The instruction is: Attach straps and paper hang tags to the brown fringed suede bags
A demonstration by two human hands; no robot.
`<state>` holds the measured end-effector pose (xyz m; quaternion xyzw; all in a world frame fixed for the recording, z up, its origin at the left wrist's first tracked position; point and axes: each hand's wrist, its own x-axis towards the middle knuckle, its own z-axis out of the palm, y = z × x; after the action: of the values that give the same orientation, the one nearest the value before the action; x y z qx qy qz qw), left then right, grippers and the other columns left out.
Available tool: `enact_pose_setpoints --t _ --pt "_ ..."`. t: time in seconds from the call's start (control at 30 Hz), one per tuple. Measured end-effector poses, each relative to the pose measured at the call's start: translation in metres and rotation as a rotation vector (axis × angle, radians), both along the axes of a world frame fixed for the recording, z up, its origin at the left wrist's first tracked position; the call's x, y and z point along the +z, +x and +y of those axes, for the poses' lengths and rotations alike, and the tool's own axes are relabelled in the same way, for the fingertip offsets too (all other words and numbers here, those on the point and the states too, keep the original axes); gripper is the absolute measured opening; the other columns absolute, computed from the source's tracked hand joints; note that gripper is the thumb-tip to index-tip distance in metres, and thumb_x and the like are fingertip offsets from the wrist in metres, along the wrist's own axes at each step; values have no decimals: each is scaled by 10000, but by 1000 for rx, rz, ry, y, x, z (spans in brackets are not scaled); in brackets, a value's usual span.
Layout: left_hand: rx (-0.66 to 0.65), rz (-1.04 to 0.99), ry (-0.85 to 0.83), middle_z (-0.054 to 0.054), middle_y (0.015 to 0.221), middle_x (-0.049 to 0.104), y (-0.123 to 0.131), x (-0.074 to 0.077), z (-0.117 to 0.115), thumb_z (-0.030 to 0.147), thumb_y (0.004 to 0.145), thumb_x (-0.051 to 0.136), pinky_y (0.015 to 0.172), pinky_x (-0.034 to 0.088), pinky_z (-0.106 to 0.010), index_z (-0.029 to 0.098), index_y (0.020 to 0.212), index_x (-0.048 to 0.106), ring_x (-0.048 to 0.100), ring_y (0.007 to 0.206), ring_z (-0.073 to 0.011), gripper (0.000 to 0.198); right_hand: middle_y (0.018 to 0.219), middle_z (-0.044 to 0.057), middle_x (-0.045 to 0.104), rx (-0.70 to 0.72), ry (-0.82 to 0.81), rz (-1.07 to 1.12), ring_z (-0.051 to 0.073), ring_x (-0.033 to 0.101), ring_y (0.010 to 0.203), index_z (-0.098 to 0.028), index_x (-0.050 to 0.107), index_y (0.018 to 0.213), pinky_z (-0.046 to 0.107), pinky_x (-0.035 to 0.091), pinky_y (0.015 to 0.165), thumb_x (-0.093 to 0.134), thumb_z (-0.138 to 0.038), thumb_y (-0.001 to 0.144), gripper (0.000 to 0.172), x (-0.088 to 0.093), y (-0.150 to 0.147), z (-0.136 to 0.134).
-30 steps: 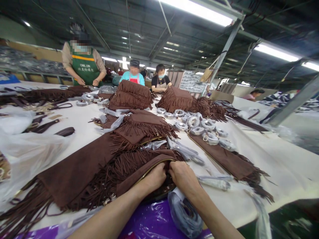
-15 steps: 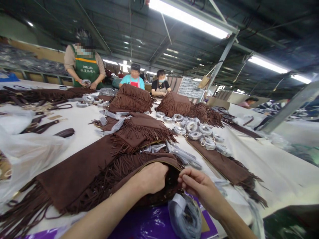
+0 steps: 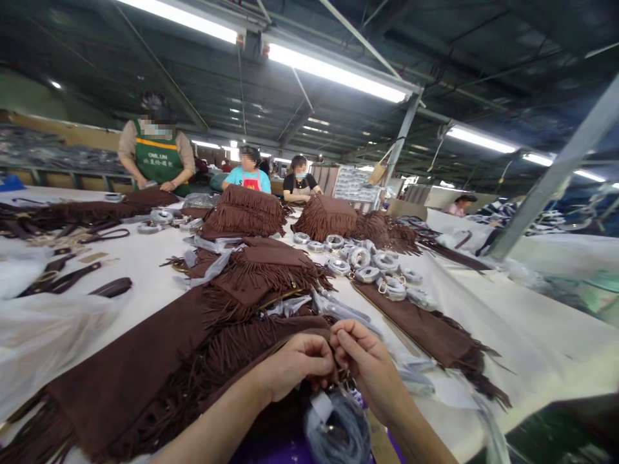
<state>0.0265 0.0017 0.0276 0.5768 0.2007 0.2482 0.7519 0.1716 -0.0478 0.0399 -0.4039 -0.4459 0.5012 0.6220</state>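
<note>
Left hand (image 3: 294,367) and right hand (image 3: 367,364), fingers closed, both pinch the fringed bag (image 3: 251,341) edge between them. Wrapped strap (image 3: 338,432) just below lies loose, so this 1 bag looks unfinished.

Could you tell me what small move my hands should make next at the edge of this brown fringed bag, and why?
Probably lift the wrapped strap toward the pinch: the left hand and right hand meet fingertip to fingertip at the fringed bag edge, and the strap coil lies just beneath them.
</note>
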Motion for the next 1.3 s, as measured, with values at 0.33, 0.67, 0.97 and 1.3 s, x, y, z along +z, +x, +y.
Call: enact_pose_setpoints --t 0.33,0.67,0.97,1.3 --pt "65 -32 -91 -21 652 618 3 -6 2 337 623 722 490 389 -218 138 670 547 505 495 -83 270 774 22 691 -300 -100 134 93 559 537 -202 750 915 127 383 386 923 -438 576 447 -16 34 -14" --pt "38 -11 -57 -8 655 618 0 -2 -1 386 631 731 532 421 -231 148 672 522 518 496 -83 319 779 64 735 -216 -81 71 190 701 689 -166 745 781 250 593 614 925 -447 568 396 -8 8 -7" --pt "196 -57 -95 -51 743 678 0 2 8 312 614 706 441 327 -175 136 660 541 574 535 -89 246 669 23 692 -324 -25 -161 167 652 577 -179 758 794 247 577 556 871 -549 601 432 -17 18 -13" --pt "231 -96 -128 -23 641 662 7 -3 0 271 562 794 581 511 -251 123 748 589 613 543 -122 314 646 33 683 -255 14 -281 189 654 583 -178 700 776 268 567 547 798 -590 682 434 -14 9 -15"
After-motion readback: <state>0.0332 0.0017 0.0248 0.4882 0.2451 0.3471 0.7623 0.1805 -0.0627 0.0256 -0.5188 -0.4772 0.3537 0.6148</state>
